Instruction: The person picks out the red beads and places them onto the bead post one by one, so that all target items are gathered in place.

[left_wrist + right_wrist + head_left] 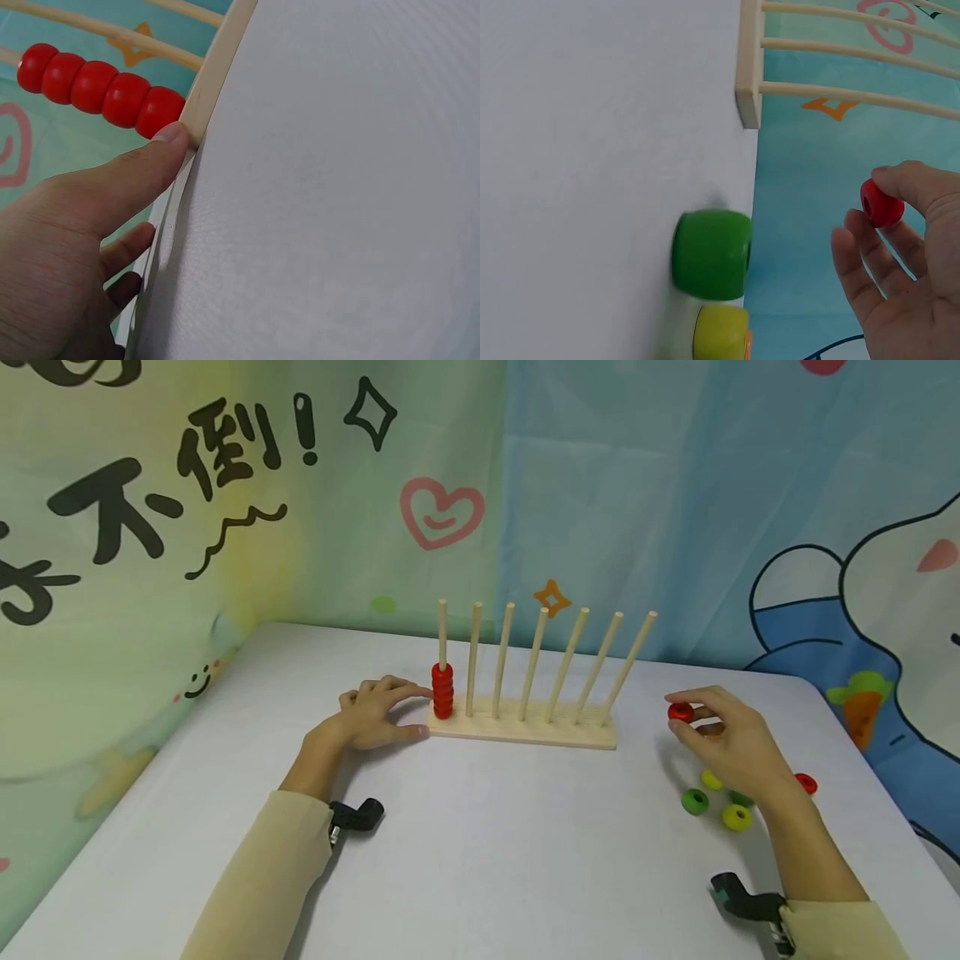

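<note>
Seven upright pegs [504, 653] stand on one wooden base [525, 737] toward the far side of the white table [525, 852]. Five red beads [442, 692] are stacked on the leftmost peg. At the right, the right hand [731, 739] pinches one red bead [882, 203] between thumb and fingers, above the tabletop and well apart from the rack. Near that hand lie two green beads [695, 802], two yellow beads [737, 817] and one loose red bead [806, 784]; the hand may hide more. The left hand [378, 714] touches the base's left end, thumb and forefinger extended, the other fingers loosely spread.

Each bead looks light, hard and unlikely to break, though its glossy coat may slip and its round shape may roll. It is best pinched on opposite sides, leaving the hole clear. The rack seems stiff but light, so hold it by the base, not the thin pegs.
</note>
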{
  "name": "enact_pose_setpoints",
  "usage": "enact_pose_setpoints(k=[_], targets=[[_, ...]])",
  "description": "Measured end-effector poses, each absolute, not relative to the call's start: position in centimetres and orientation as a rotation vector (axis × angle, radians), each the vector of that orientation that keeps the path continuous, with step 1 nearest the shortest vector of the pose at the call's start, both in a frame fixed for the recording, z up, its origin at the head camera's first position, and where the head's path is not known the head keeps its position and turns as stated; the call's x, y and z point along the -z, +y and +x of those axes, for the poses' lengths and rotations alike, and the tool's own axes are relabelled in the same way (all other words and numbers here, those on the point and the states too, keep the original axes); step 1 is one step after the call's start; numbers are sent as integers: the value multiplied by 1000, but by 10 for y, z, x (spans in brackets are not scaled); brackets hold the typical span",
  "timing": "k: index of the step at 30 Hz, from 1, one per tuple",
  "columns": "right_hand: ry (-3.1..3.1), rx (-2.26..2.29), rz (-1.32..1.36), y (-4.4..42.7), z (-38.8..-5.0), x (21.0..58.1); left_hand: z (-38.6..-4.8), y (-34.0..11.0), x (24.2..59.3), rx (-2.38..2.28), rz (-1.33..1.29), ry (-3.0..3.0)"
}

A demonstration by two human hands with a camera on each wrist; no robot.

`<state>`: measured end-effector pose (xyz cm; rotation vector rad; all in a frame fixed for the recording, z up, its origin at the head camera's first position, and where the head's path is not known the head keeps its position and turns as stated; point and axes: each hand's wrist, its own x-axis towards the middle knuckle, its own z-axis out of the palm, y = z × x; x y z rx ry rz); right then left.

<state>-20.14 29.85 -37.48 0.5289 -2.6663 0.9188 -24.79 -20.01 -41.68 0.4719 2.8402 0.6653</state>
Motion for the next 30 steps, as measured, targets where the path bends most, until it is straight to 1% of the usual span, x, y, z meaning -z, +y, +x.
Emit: enact_pose_setpoints(k=[10, 30], targets=[[-2616, -959, 522, 286, -199, 372, -247, -200, 416, -674, 475, 2841], [-2448, -1090, 728, 266, -199, 371, -246, -200, 416, -672, 466, 2843]])
